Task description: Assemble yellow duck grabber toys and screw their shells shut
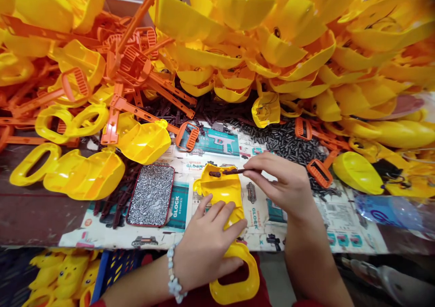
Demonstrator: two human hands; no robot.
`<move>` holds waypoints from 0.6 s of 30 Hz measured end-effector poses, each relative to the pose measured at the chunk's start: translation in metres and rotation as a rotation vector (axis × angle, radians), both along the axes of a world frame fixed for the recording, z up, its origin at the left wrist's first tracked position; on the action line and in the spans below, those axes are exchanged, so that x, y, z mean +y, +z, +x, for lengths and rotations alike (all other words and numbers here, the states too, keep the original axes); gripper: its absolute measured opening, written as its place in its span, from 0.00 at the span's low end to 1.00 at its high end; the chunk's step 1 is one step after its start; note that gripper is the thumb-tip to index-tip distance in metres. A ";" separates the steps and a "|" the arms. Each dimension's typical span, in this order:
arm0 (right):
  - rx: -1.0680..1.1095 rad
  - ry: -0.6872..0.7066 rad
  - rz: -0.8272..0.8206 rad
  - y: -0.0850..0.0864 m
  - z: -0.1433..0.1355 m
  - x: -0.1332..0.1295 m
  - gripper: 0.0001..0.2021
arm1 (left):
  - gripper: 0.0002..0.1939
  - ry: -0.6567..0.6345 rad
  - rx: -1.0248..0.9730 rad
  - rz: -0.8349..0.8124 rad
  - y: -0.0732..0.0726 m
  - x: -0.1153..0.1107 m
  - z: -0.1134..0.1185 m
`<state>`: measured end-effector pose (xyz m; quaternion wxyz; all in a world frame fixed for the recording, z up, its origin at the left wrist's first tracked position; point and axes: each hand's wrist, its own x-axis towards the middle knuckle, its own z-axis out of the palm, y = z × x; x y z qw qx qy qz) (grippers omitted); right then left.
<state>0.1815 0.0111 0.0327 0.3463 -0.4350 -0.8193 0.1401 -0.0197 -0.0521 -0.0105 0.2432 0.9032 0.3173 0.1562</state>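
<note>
Nearest, the left hand (207, 243) presses flat on a yellow moulded plastic shell with a loop handle (227, 234). The right hand (282, 180) pinches a dark brown plastic pin (234, 171) at the shell's top edge, seemingly not yet seated. A metal tray of silver screws (151, 194) stands beside it on printed cardboard (306, 234). Heaped yellow shells (288, 31) and orange strips (136, 71) lie behind.
</note>
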 end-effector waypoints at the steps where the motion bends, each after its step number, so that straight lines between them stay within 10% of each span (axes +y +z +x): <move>1: -0.021 0.004 0.004 0.000 -0.001 -0.001 0.03 | 0.30 -0.001 0.001 0.001 0.000 0.000 0.000; 18: -0.136 0.079 -0.123 -0.006 -0.015 0.004 0.07 | 0.31 0.001 -0.004 -0.012 -0.003 0.000 0.000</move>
